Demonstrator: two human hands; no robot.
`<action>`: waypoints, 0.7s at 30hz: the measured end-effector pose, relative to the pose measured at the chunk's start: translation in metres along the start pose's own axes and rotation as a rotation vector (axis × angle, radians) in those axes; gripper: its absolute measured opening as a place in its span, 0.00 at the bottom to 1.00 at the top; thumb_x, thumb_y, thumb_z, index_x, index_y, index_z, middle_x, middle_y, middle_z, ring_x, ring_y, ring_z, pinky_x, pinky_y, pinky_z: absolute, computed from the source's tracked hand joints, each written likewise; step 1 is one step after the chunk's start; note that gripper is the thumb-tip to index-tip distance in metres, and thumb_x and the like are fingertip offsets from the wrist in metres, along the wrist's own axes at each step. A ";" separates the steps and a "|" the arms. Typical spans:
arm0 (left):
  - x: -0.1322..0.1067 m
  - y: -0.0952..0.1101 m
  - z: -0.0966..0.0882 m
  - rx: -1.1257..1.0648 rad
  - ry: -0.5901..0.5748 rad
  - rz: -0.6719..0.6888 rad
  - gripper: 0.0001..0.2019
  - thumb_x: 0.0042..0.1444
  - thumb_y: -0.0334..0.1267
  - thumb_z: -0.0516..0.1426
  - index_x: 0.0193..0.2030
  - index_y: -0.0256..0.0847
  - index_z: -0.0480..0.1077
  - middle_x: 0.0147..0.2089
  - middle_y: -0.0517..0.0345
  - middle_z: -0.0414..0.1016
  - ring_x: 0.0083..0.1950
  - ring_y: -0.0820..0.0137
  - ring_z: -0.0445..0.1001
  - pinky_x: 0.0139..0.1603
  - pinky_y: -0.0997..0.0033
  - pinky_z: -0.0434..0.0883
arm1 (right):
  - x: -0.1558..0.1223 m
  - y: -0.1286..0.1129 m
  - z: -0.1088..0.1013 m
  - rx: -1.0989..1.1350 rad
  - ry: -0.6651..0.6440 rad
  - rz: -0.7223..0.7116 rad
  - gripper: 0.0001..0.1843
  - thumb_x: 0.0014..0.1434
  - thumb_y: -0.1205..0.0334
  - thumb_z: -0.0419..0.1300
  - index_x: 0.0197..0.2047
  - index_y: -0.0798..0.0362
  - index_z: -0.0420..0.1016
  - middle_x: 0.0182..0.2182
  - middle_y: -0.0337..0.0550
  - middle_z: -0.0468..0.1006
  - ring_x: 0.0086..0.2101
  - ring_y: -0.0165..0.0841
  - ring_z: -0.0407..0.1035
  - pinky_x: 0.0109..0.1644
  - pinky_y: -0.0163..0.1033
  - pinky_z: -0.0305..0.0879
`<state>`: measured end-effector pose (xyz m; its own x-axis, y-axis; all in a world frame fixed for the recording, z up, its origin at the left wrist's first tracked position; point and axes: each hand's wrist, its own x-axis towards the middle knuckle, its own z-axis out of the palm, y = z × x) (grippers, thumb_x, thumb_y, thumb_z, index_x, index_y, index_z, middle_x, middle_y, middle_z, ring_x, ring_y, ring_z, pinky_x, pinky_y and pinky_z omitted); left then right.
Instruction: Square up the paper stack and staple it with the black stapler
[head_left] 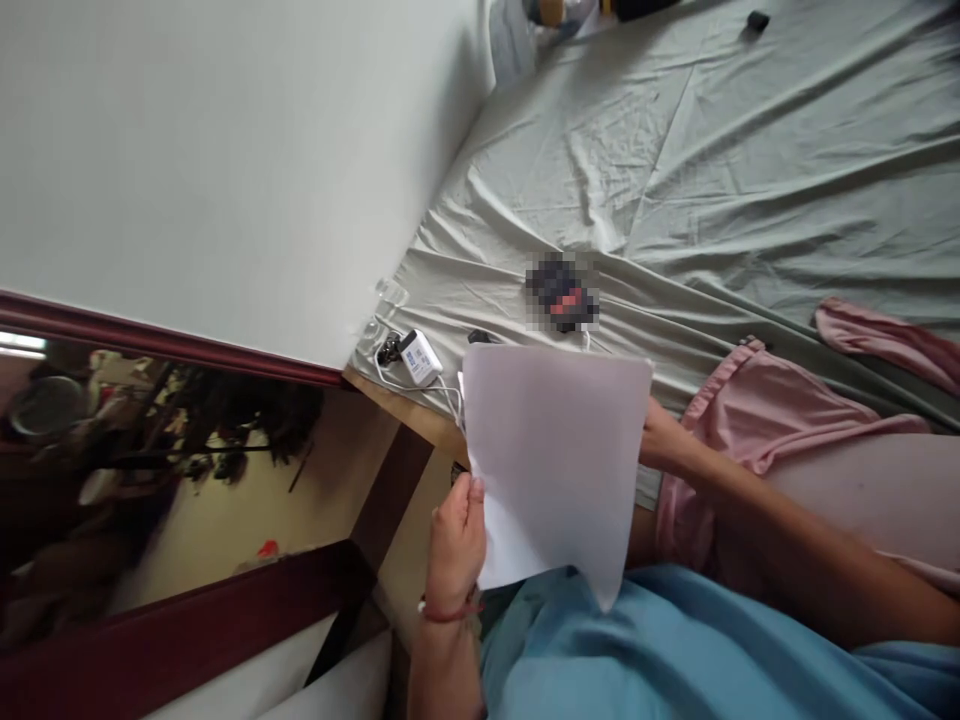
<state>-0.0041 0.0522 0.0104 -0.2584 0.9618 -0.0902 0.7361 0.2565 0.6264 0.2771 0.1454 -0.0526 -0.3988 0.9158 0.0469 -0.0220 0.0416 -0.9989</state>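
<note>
White paper (559,460) is held up in front of my body, over my lap. Its lower right corner curls downward, and a second edge peeks out at the upper left, so there may be more than one sheet. My left hand (456,535) pinches the left edge, thumb on the near face; a red band and a pale one circle its wrist. At the right edge, my right hand (660,435) is closed on the paper, with its fingers hidden behind it.
Beyond the paper, a bed with a pale green sheet (675,200) carries a blurred dark phone-like object (562,292), a white charger (420,357) with cable, and pink cloth (757,400). A white wall (225,150) and a dark red wooden frame (187,620) are at left.
</note>
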 end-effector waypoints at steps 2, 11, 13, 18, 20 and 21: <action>0.000 -0.002 0.004 -0.094 -0.035 -0.035 0.25 0.66 0.61 0.53 0.32 0.39 0.68 0.28 0.60 0.68 0.29 0.73 0.66 0.32 0.72 0.65 | 0.000 0.001 -0.001 0.126 0.031 0.104 0.21 0.62 0.43 0.58 0.36 0.53 0.80 0.27 0.42 0.76 0.31 0.34 0.70 0.34 0.36 0.66; 0.001 -0.019 0.062 -0.653 0.266 -0.399 0.33 0.55 0.64 0.62 0.58 0.41 0.71 0.56 0.48 0.77 0.54 0.61 0.76 0.54 0.65 0.73 | 0.002 -0.003 -0.009 0.016 0.275 0.183 0.24 0.62 0.38 0.60 0.33 0.53 0.72 0.27 0.39 0.72 0.29 0.30 0.65 0.33 0.34 0.60; -0.001 -0.019 0.077 -0.670 0.237 -0.457 0.32 0.58 0.64 0.60 0.59 0.42 0.70 0.57 0.47 0.76 0.54 0.60 0.77 0.53 0.64 0.74 | 0.002 0.001 -0.010 -0.138 0.319 0.142 0.20 0.61 0.44 0.62 0.31 0.52 0.71 0.26 0.37 0.69 0.27 0.29 0.61 0.32 0.34 0.57; -0.007 -0.022 0.098 -0.613 0.293 -0.405 0.29 0.59 0.63 0.59 0.54 0.40 0.73 0.55 0.47 0.76 0.55 0.61 0.76 0.54 0.66 0.74 | 0.004 0.004 -0.014 -0.339 0.380 0.091 0.14 0.60 0.54 0.62 0.28 0.52 0.71 0.25 0.37 0.69 0.28 0.30 0.63 0.35 0.35 0.57; -0.009 -0.024 0.098 -0.594 0.280 -0.372 0.28 0.59 0.62 0.59 0.52 0.39 0.74 0.52 0.47 0.76 0.53 0.62 0.76 0.54 0.66 0.73 | 0.003 0.002 -0.013 -0.413 0.349 0.113 0.12 0.61 0.56 0.61 0.28 0.52 0.74 0.26 0.39 0.72 0.28 0.31 0.65 0.35 0.36 0.58; -0.009 -0.026 0.098 -0.591 0.263 -0.359 0.28 0.59 0.62 0.59 0.52 0.38 0.74 0.51 0.47 0.77 0.52 0.62 0.76 0.53 0.66 0.73 | 0.002 0.001 -0.011 -0.450 0.334 0.125 0.11 0.62 0.57 0.60 0.30 0.52 0.76 0.28 0.40 0.75 0.29 0.32 0.67 0.36 0.36 0.59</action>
<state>0.0408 0.0462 -0.0809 -0.6162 0.7545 -0.2258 0.1378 0.3856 0.9123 0.2865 0.1521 -0.0538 -0.0605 0.9982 -0.0027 0.4282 0.0235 -0.9034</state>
